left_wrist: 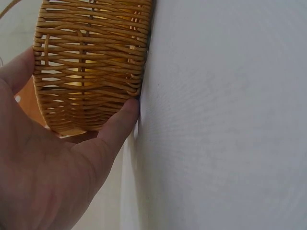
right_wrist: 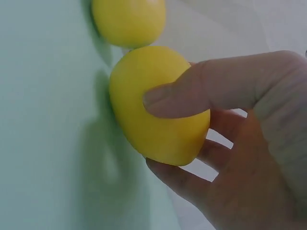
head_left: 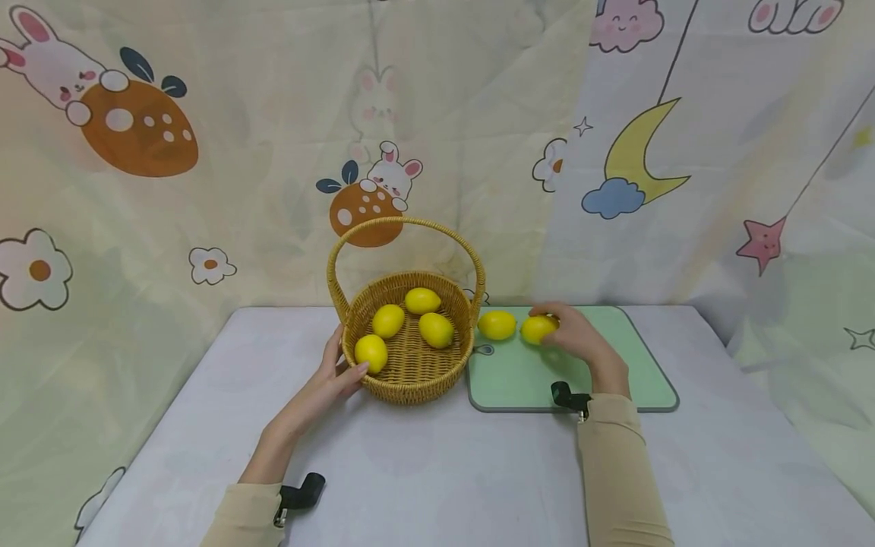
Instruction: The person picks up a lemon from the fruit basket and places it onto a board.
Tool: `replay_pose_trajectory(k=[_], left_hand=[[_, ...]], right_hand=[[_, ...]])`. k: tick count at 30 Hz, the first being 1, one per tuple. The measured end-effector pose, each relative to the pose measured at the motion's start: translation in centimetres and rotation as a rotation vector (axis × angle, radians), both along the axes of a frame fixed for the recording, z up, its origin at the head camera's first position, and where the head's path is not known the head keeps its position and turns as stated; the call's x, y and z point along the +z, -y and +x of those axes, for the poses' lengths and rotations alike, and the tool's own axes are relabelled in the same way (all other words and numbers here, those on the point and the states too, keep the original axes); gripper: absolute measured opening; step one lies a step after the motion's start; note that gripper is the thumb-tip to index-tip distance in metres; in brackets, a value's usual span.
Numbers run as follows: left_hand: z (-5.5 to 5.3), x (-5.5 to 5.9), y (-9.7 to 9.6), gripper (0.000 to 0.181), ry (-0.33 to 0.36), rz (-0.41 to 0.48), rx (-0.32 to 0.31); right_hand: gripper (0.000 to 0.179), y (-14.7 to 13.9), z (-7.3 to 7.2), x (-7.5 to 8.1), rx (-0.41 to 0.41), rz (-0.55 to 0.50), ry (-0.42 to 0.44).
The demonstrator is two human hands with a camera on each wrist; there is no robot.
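Note:
A woven wicker basket (head_left: pixel 408 392) with a tall arched handle stands on the table, several yellow lemons (head_left: pixel 436 330) inside. My left hand (head_left: pixel 339 377) holds the basket's left side, thumb at the rim; in the left wrist view its fingers press the woven wall (left_wrist: pixel 91 72). To the right, my right hand (head_left: pixel 581 338) grips a lemon (right_wrist: pixel 153 129) between thumb and fingers, over the pale green cutting board (head_left: pixel 526 387). Another lemon (head_left: pixel 497 325) lies on the board between that one and the basket. In the right wrist view the two lemons sit very close together.
A white cloth covers the table (head_left: pixel 437 471). Behind it hangs a curtain (head_left: pixel 273 190) printed with rabbits, flowers and a moon. The cutting board's left edge lies right beside the basket. A small black camera mount (head_left: pixel 301 494) is on each wrist.

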State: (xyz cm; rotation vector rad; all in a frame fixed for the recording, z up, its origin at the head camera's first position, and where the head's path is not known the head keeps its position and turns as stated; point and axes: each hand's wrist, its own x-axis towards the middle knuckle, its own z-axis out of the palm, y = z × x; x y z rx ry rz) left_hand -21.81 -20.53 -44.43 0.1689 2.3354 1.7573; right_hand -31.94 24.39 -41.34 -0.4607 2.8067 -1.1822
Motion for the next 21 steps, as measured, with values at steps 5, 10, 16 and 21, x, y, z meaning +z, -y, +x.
replay_pose_trajectory(k=[5, 10, 16, 21], left_hand=[[0.0, 0.0, 0.0, 0.092, -0.001, -0.005, 0.0], [0.0, 0.0, 0.0, 0.092, -0.009, 0.002, -0.003], [0.0, -0.1, 0.0, 0.092, -0.009, 0.003, -0.004], [0.0, -0.1, 0.0, 0.092, -0.01, 0.003, -0.003]], right_hand=[[0.061, -0.3, -0.2, -0.6, -0.001, -0.022, 0.013], [0.063, -0.1, -0.4, -1.1, -0.007, -0.03, 0.01], [0.064, 0.1, -0.8, -1.8, -0.018, -0.086, 0.004], [0.066, 0.0, -0.9, -1.9, -0.026, -0.104, 0.024]])
